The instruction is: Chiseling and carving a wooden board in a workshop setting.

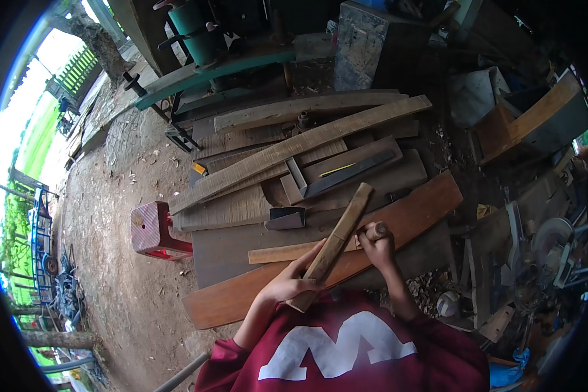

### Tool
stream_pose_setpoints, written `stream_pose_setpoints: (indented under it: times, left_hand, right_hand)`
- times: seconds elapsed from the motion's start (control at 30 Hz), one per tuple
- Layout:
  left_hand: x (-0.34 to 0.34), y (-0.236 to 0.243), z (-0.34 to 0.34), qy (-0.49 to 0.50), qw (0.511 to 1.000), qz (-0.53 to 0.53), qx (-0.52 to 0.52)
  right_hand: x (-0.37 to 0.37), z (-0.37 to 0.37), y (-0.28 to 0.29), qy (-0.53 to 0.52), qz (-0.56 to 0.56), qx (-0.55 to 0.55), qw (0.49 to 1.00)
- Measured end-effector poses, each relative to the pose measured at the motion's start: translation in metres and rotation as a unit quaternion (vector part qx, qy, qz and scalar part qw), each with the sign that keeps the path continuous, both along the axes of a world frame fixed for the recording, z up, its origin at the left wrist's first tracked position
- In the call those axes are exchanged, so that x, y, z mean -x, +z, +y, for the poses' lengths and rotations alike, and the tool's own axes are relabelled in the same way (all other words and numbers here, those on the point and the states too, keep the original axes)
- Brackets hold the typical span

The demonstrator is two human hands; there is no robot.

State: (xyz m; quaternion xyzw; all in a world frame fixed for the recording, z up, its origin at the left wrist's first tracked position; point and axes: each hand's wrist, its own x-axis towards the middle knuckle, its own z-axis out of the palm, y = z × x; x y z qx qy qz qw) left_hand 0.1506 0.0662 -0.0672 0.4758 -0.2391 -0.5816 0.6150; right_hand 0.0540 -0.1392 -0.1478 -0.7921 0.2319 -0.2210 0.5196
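My left hand (286, 282) is closed around the lower part of a short wooden bar (343, 226), which is held at a slant above the bench. Crosswise lines show near the bar's middle. Just right of the bar, my right hand (380, 249) grips a tool with a round wooden handle (377, 230); its working end, close to the bar, is too small to make out. Beneath both hands lie a thin wooden strip (277, 253) and a long reddish-brown board (232, 300).
Farther back, several planks (320, 140) lie stacked, with a square (349, 175), a yellow pencil (337, 170) and a curled dark sheet (286, 218) on or beside them. A red stool (153, 228) stands left. Behind is a green machine (209, 70); scrap and tools (549, 242) crowd the right.
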Motion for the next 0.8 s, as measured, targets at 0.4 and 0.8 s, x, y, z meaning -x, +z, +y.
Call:
stream_pose_setpoints:
  times: [0.4, 0.8]
  left_hand:
    - [-0.014, 0.040, 0.009, -0.090, 0.994, -0.016, 0.065]
    - [-0.006, 0.065, 0.006, -0.114, 0.981, 0.148, 0.049]
  right_hand:
    - [0.018, 0.000, -0.055, -0.019, -0.089, 0.166, 0.982]
    - [0.026, -0.020, -0.107, -0.043, 0.000, 0.073, 0.996]
